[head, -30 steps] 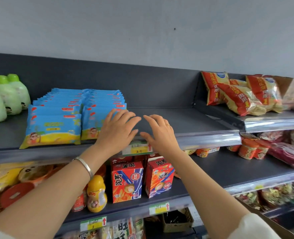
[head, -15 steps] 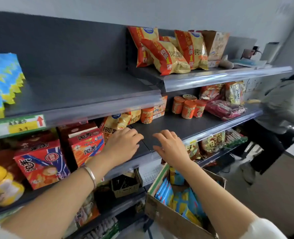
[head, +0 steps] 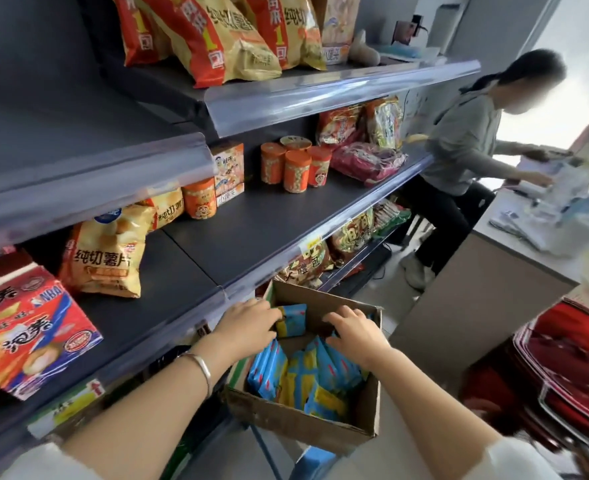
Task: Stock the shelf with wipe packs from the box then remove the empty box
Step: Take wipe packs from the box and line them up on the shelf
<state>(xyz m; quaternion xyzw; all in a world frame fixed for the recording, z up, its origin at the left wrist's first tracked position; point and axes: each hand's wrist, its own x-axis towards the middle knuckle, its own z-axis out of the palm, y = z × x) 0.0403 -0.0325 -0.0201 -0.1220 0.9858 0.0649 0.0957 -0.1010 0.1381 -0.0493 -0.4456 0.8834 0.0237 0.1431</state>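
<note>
An open cardboard box (head: 286, 422) stands low in front of the shelving, holding several blue and yellow wipe packs (head: 324, 375). My left hand (head: 246, 323) is inside the box at its far left, fingers curled on the edge of one upright wipe pack (head: 293, 320). Over the packs at the far right of the box is my right hand (head: 353, 332), fingers spread and bent down onto them, gripping nothing that I can see. The bare grey upper shelf (head: 78, 161) is at top left; the stocked wipes are out of view.
Snack bags (head: 106, 258), orange tubs (head: 296, 168) and red cartons (head: 26, 327) fill the shelves on the left. A person (head: 466, 150) sits at a counter (head: 487, 282) to the right. Stacked red baskets (head: 563, 368) stand at the right of the box.
My view has swung down and to the right, away from the wipe stack. Both hands have dropped from shelf height into the box, and the left now holds a pack.
</note>
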